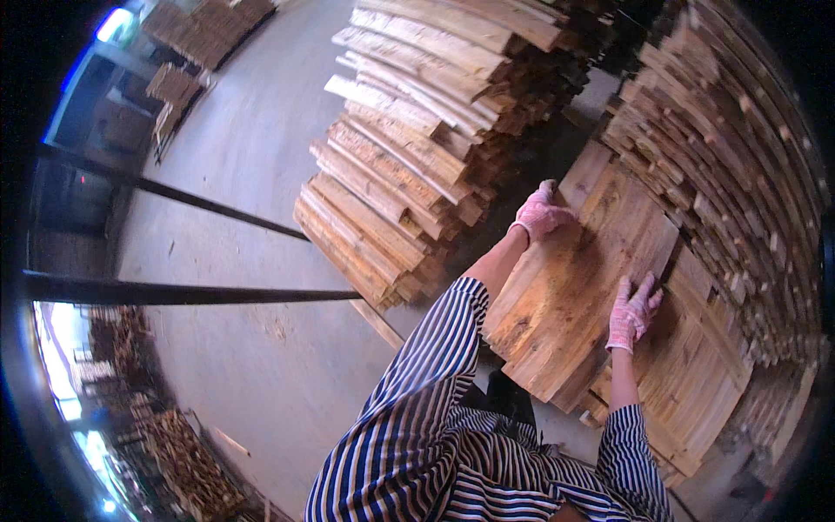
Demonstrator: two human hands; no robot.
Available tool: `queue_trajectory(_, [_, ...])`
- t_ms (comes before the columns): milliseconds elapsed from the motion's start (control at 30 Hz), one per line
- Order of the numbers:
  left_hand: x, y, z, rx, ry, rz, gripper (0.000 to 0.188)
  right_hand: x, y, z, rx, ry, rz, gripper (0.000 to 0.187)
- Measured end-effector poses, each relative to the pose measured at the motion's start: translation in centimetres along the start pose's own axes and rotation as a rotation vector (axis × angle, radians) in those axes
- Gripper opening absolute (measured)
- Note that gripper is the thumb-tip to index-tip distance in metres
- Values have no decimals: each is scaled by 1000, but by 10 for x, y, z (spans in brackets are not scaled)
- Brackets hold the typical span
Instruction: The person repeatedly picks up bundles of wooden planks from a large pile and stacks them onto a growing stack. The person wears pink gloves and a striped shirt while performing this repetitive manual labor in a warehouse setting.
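Landmark for all places: the tall stack of boards.

Board panel: located beside the tall stack, on its left; several knotty strips lie side by side in it. Whether the strips are joined or loose cannot be told. Contact with the tall stack is not resolved.

Left hand, pink-gloved: placed at the panel edge farther from the tall stack. Its fingers are bent at the edge; a firm grasp cannot be confirmed, as the underside is hidden. Right hand, also pink-gloved: placed at the panel edge nearer the tall stack, fingers spread wide.

Handling, as judged: the panel is best steadied from both edges with even pressure, so that it is neither twisted nor fanned apart. Thumbs are best kept out of the gap toward the tall stack, where pinching is possible. The ragged near ends are best squared up by light pushes. Splinters are a risk; gloves should be kept flat rather than dragged along the grain.

Lower panel: seen in front of the tall stack, nearer the body, partly overlapped by the board panel.

Plank pile: across a dark gap to the left of the tall stack. Concrete floor: farther left of the tall stack, beyond the plank pile.
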State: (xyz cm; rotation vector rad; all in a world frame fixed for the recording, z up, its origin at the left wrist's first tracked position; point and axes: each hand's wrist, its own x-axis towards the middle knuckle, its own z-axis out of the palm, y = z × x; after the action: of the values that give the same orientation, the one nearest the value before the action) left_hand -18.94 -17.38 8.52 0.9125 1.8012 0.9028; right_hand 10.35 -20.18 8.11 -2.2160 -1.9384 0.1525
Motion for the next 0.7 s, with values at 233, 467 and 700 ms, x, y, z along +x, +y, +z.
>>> queue_trajectory(233, [0, -143, -78, -470, 785, -460, 78, 8, -7, 4, -71, 169, -110, 77])
queue_trajectory(467, [79, -245, -177, -1030, 776, -636, 95, -38, -206, -31, 291, 55, -667, 77])
queue_trajectory(700, [89, -217, -183, -1017, 578, -623, 82, -31, -371, 96, -70, -203, -900, 113])
